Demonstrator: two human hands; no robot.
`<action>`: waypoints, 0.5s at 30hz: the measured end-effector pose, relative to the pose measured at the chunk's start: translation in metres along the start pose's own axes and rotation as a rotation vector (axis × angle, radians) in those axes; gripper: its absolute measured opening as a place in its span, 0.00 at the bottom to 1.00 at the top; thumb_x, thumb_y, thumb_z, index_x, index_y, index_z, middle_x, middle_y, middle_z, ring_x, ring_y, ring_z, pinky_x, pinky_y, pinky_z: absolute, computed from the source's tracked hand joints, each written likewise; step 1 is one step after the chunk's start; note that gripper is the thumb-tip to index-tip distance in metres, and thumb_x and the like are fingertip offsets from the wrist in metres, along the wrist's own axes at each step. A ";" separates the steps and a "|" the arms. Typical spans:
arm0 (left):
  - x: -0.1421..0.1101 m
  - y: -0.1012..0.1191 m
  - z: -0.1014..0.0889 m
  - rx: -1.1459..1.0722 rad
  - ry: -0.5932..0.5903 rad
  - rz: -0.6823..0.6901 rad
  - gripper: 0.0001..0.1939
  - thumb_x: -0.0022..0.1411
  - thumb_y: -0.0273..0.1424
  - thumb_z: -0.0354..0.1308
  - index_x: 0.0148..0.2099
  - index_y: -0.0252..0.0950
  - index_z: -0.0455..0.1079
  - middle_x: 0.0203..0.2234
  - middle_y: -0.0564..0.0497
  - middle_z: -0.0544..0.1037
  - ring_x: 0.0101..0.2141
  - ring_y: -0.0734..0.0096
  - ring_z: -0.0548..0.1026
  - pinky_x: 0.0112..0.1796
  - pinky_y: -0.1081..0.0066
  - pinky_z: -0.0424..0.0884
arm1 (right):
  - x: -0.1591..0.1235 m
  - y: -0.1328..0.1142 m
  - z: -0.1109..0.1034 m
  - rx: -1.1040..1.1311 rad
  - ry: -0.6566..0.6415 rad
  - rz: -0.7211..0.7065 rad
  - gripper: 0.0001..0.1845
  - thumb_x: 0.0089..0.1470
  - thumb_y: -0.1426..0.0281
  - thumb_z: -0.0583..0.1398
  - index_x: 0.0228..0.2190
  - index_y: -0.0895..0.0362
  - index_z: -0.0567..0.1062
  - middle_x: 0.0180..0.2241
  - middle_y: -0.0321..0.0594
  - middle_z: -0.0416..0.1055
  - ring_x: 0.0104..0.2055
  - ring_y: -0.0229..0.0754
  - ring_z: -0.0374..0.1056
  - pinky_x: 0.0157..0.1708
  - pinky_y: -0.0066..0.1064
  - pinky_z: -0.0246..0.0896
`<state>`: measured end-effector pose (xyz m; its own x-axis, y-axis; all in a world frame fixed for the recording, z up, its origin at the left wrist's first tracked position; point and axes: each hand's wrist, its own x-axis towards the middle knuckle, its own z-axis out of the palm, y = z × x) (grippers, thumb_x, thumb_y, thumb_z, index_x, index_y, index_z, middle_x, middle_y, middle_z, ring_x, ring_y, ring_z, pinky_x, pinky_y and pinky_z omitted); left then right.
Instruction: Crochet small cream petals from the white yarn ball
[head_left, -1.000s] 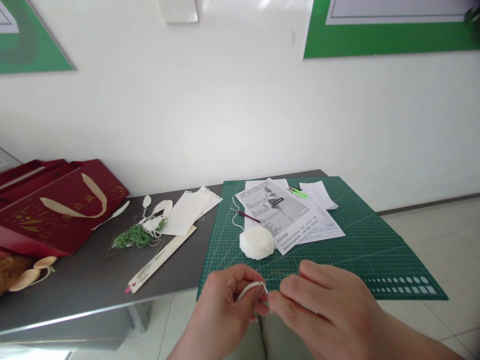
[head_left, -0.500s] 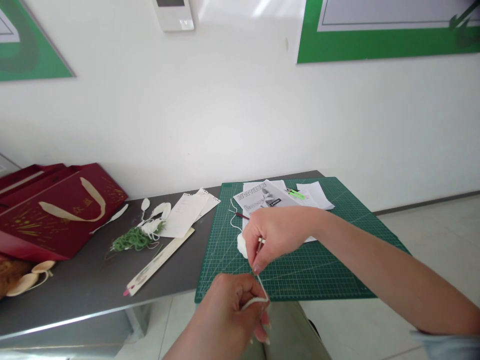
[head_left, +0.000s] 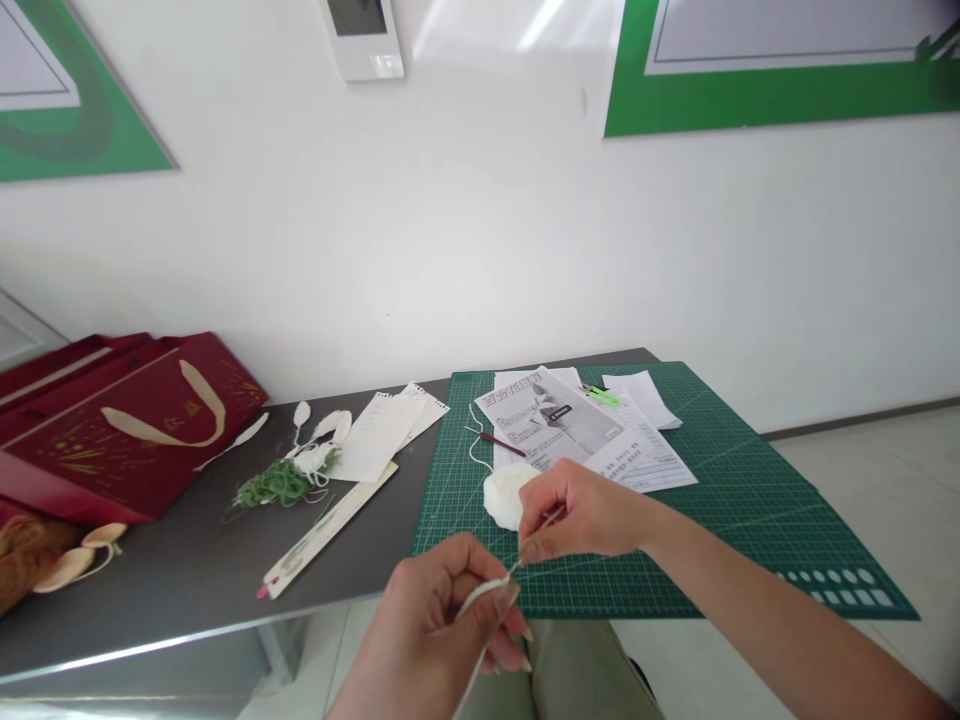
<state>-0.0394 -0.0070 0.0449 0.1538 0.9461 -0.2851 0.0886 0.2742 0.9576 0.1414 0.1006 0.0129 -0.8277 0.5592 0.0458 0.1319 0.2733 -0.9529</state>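
My left hand point(head_left: 442, 625) is closed at the bottom centre, pinching a small white yarn piece point(head_left: 480, 595) at the table's front edge. My right hand point(head_left: 581, 515) is closed in a pinch on a thin needle point(head_left: 536, 535) whose tip meets the white piece. Just behind my right hand a white ball of yarn point(head_left: 504, 492) lies on the green cutting mat point(head_left: 720, 500), with a strand running back to a dark red crochet hook point(head_left: 501, 443).
Printed instruction sheets point(head_left: 570, 425) and green clips point(head_left: 600, 395) lie on the mat. On the grey table point(head_left: 187, 570) are a wooden ruler point(head_left: 330, 530), green yarn point(head_left: 270, 485), white crocheted bits point(head_left: 319, 440), paper point(head_left: 382, 430) and red gift bags point(head_left: 127, 425).
My right hand pulled up and away from my left hand over the mat, then came back down close to it. My left hand stayed closed on the white piece.
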 end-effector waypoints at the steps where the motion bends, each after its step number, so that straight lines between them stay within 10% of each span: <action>1: 0.001 -0.001 -0.001 -0.024 0.008 0.008 0.09 0.58 0.33 0.59 0.29 0.34 0.65 0.20 0.50 0.80 0.20 0.73 0.76 0.24 0.76 0.67 | -0.005 0.000 0.005 0.010 0.033 -0.006 0.17 0.49 0.60 0.67 0.27 0.64 0.81 0.22 0.34 0.64 0.23 0.33 0.58 0.20 0.24 0.49; 15: 0.014 -0.016 -0.004 -0.104 0.017 -0.011 0.12 0.52 0.36 0.65 0.31 0.31 0.74 0.18 0.49 0.80 0.18 0.70 0.77 0.21 0.76 0.69 | -0.056 -0.032 0.042 -0.372 0.262 -0.098 0.09 0.54 0.79 0.59 0.24 0.60 0.76 0.22 0.32 0.63 0.25 0.31 0.60 0.24 0.24 0.49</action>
<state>-0.0427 0.0028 0.0253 0.1370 0.9455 -0.2953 -0.0125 0.2997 0.9540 0.1609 0.0280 0.0283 -0.6865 0.6828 0.2500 0.2862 0.5698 -0.7703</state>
